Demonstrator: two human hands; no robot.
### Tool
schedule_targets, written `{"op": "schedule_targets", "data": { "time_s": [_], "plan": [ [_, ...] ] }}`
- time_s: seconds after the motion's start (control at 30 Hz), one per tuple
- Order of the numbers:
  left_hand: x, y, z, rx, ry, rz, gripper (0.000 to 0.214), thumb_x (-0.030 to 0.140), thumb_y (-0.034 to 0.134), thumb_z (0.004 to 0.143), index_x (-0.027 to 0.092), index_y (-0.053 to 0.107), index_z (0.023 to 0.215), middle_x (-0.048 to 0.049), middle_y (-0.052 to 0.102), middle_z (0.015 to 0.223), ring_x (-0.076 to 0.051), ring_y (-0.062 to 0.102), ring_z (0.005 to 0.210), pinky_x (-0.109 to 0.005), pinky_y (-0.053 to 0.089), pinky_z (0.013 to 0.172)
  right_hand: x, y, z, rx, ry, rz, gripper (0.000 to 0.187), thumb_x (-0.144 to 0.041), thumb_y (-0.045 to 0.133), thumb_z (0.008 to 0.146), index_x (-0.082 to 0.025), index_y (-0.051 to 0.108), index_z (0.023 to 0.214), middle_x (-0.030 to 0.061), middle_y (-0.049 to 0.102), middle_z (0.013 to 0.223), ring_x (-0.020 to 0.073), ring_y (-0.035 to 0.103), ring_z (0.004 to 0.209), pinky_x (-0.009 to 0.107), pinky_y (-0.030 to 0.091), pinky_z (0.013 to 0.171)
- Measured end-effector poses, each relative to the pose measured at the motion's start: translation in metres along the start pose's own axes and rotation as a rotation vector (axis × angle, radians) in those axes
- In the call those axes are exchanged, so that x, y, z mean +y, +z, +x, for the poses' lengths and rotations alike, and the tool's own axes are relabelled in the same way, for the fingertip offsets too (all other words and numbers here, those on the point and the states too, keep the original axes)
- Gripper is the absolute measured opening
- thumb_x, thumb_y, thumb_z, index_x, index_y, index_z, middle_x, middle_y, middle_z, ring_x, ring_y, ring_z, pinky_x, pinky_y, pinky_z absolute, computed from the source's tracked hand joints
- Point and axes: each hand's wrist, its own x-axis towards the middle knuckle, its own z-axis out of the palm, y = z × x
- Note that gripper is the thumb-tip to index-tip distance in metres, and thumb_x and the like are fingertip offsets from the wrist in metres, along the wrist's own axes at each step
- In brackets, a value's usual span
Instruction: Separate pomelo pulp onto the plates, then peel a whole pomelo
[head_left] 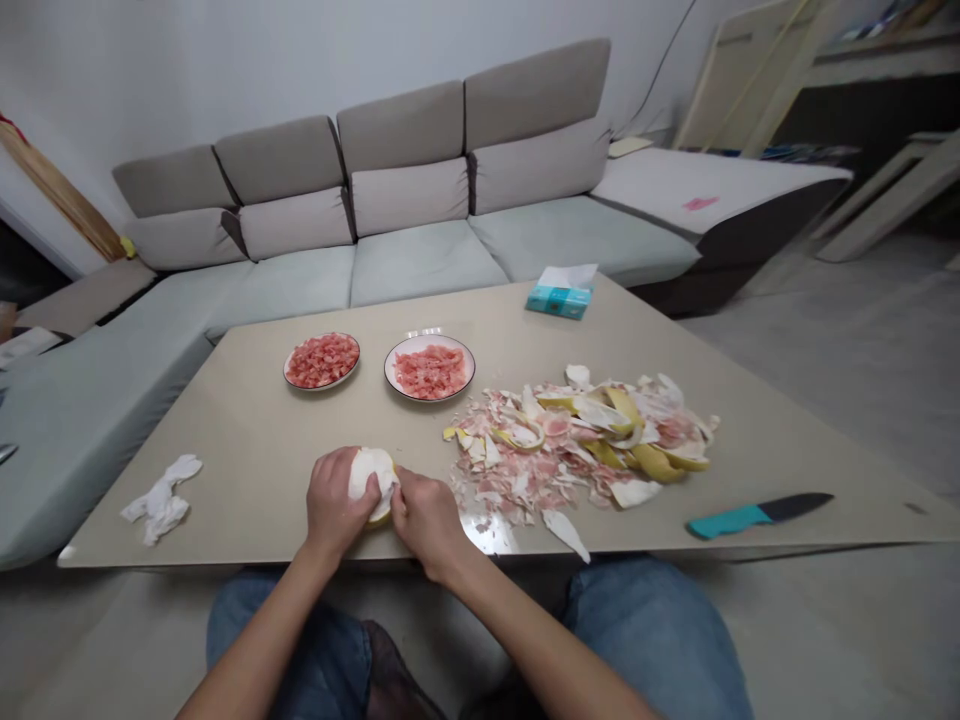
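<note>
Looks like peeling: just left of the peel pile (570, 440), the left hand (332, 502) cups the fruit (369, 470), and here's the right hand (426, 517), pinching its edge! The next pull probably calls for a steady left hold and a careful right tug.

Here's one crowded desk (255, 430)!
Two plates (406, 349), tissue pack (559, 302), crumpled tissue (163, 500), a heap of peel (654, 463), teal-handled knife (731, 521).
</note>
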Motion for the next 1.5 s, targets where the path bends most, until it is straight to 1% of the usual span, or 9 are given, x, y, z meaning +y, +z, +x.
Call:
{"op": "schedule_targets", "data": {
  "time_s": [0.23,0.4,0.67,0.77,0.9,1.0,1.1,1.2,1.5],
  "plan": [
    [0.002,-0.003,-0.006,0.009,0.045,-0.019,0.032,0.032,0.056,0.083,0.015,0.057,0.110,-0.0133,0.066,0.104,-0.028,0.059,0.096,-0.043,0.047,0.088,-0.005,-0.015,-0.006,-0.057,0.031,0.010,0.028,-0.015,0.045,0.088,-0.011,0.058,0.113,0.0126,0.072,0.094,0.0226,0.068,0.083,0.027,0.044,0.068],
    [0.005,-0.002,-0.009,0.052,0.096,-0.041,0.036,0.029,0.060,0.079,0.016,0.055,0.113,-0.0135,0.064,0.105,-0.028,0.058,0.099,-0.044,0.048,0.089,-0.005,-0.007,-0.006,-0.084,0.058,-0.028,0.027,-0.012,0.044,0.087,-0.009,0.061,0.107,0.0143,0.072,0.090,0.0242,0.068,0.080,0.029,0.044,0.067],
    [0.002,-0.004,-0.010,0.040,0.098,-0.054,0.037,0.030,0.057,0.080,0.016,0.055,0.114,-0.0142,0.063,0.106,-0.028,0.058,0.099,-0.044,0.048,0.089,0.009,0.005,-0.013,0.110,0.001,0.111,0.027,-0.015,0.042,0.091,-0.013,0.064,0.108,0.0099,0.073,0.087,0.0200,0.068,0.078,0.025,0.046,0.068],
    [0.010,-0.014,-0.008,-0.038,0.056,-0.029,0.035,0.032,0.055,0.082,0.016,0.055,0.114,-0.0135,0.063,0.107,-0.029,0.058,0.100,-0.045,0.048,0.089,0.010,0.012,-0.019,0.179,-0.043,0.103,0.030,-0.015,0.043,0.092,-0.014,0.061,0.116,0.0088,0.073,0.089,0.0195,0.069,0.076,0.024,0.048,0.067],
    [0.024,-0.025,-0.003,-0.194,-0.099,0.036,0.030,0.032,0.049,0.088,0.018,0.057,0.114,-0.0118,0.064,0.110,-0.028,0.057,0.103,-0.046,0.047,0.090,0.002,0.033,-0.029,0.333,-0.156,-0.092,0.033,-0.011,0.043,0.090,-0.004,0.058,0.119,0.0182,0.073,0.095,0.0224,0.070,0.071,0.028,0.051,0.060],
    [0.023,-0.024,-0.005,-0.125,-0.085,0.013,0.026,0.027,0.048,0.089,0.019,0.061,0.110,-0.0108,0.064,0.107,-0.027,0.058,0.102,-0.046,0.046,0.091,-0.006,0.045,-0.036,0.460,-0.276,-0.178,0.036,-0.013,0.042,0.090,0.000,0.058,0.120,0.0263,0.068,0.109,0.0256,0.070,0.076,0.033,0.055,0.059],
    [0.013,-0.019,-0.009,-0.045,-0.041,-0.073,0.027,0.021,0.045,0.089,0.020,0.063,0.110,-0.0101,0.065,0.107,-0.025,0.058,0.103,-0.044,0.046,0.091,-0.010,0.049,-0.037,0.485,-0.295,-0.111,0.039,-0.021,0.043,0.091,0.000,0.058,0.121,0.0270,0.065,0.114,0.0294,0.068,0.091,0.038,0.058,0.070],
    [0.005,-0.016,-0.009,-0.027,-0.043,-0.114,0.028,0.019,0.044,0.089,0.019,0.063,0.109,-0.0100,0.066,0.107,-0.025,0.058,0.103,-0.044,0.046,0.092,-0.011,0.052,-0.030,0.508,-0.265,-0.064,0.037,-0.017,0.042,0.092,-0.002,0.058,0.122,0.0256,0.066,0.113,0.0295,0.066,0.101,0.039,0.058,0.076],
    [0.008,-0.013,0.000,-0.012,-0.043,-0.176,0.022,0.014,0.047,0.086,0.020,0.067,0.095,-0.0059,0.070,0.095,-0.022,0.061,0.095,-0.041,0.047,0.090,-0.003,0.049,-0.019,0.474,-0.224,0.047,0.034,-0.013,0.042,0.090,-0.004,0.062,0.116,0.0221,0.070,0.107,0.0266,0.069,0.088,0.035,0.057,0.073]
  ]
}}
